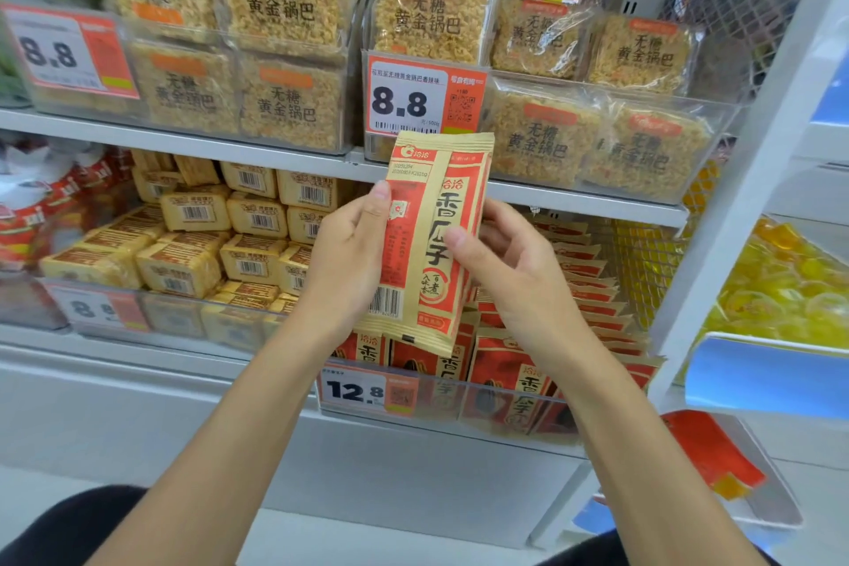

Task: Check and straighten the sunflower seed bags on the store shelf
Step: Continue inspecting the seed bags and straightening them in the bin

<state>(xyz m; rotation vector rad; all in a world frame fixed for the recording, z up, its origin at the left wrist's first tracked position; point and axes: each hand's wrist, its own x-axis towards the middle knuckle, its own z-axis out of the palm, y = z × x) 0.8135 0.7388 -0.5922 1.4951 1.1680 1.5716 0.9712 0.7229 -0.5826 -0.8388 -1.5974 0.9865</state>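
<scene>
We are holding one sunflower seed bag (432, 239) upright above the shelved bags (505, 375), left hand (349, 253) gripping its left edge, right hand (510, 271) pinching its right; we should be keeping it flat, checking the date, then slotting it back face-forward

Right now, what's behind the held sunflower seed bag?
Behind the held bag: the 8.8 price tag at its top, stocked sunflower seed bags below. Covered: the shelf edge between them and the left hand fingers.
</scene>
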